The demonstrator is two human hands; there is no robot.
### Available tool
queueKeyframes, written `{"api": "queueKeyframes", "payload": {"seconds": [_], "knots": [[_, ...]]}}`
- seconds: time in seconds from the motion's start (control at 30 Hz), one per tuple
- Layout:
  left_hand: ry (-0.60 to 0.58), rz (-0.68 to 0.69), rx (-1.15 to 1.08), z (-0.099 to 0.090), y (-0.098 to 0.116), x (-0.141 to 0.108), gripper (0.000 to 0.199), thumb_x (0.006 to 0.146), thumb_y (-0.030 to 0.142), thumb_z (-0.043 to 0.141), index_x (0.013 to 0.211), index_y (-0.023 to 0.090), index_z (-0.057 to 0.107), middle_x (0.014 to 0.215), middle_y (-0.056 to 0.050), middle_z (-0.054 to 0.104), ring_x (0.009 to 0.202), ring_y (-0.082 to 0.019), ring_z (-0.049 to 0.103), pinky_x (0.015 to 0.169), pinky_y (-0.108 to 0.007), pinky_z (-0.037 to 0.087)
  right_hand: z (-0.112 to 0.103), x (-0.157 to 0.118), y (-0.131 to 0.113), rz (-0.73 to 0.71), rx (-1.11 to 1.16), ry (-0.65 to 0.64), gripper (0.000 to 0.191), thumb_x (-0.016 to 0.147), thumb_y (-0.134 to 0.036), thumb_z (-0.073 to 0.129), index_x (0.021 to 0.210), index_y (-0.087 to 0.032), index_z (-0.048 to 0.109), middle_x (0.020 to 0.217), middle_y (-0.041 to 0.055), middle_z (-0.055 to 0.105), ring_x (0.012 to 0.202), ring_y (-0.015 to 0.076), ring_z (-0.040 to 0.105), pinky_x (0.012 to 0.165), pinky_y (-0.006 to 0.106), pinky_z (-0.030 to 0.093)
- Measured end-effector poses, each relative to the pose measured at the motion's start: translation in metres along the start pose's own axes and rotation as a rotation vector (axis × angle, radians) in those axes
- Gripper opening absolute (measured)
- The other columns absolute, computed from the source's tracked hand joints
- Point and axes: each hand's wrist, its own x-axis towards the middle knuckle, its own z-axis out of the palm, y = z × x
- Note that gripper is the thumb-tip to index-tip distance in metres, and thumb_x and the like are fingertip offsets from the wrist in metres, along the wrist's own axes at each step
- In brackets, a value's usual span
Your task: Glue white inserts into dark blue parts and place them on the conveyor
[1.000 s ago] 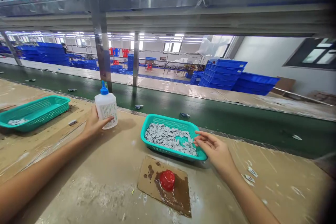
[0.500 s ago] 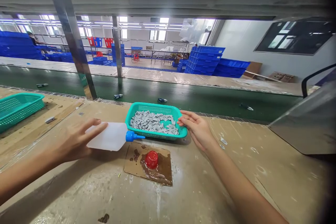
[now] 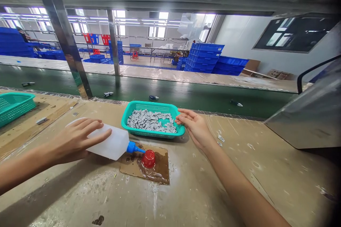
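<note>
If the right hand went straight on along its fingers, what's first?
Likely the green basket, at its right end; the right hand looks close to the rim, but depth is unclear.

On the counter [image 3: 128,202] before us lies the cardboard [image 3: 163,175], with the cup [image 3: 148,158] on it. Just behind the cardboard we have the basket [image 3: 153,135], the parts [image 3: 145,120] inside it. To the left of the cup is the bottle [image 3: 113,143] in our left hand [image 3: 73,138], its spout pointing right, at the cup. Our right hand [image 3: 195,126] is at the basket's right end. Far left we see the other basket [image 3: 20,113]. Behind the counter runs the belt [image 3: 181,98]; beyond it, right of centre, stand crates [image 3: 204,58].
</note>
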Motion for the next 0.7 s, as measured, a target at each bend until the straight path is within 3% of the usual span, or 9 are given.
{"api": "queueKeyframes", "payload": {"seconds": [0.43, 0.7], "knots": [[0.036, 0.054, 0.010, -0.010, -0.001, 0.014, 0.046, 0.068, 0.001, 0.041, 0.109, 0.022, 0.048, 0.096, -0.008, 0.055, 0.091, -0.023, 0.053, 0.076, -0.037, 0.044, -0.002, 0.001, 0.001, -0.029, -0.071, -0.021, 0.033, 0.058, -0.023, 0.064, 0.089, -0.014, 0.056, 0.066, -0.0006, 0.060, 0.061, 0.0110, 0.058, 0.064, 0.024, 0.048], [-0.125, 0.047, 0.008, -0.016, -0.008, 0.020, 0.050, 0.069, 0.003, 0.041, 0.114, 0.025, 0.045, 0.102, -0.008, 0.053, 0.092, -0.024, 0.052, 0.075, -0.037, 0.043, -0.002, 0.001, -0.001, -0.081, -0.317, -0.076, 0.028, 0.067, -0.027, 0.056, 0.092, -0.014, 0.056, 0.071, 0.0020, 0.059, 0.064, 0.0128, 0.059, 0.066, 0.028, 0.050]]}}
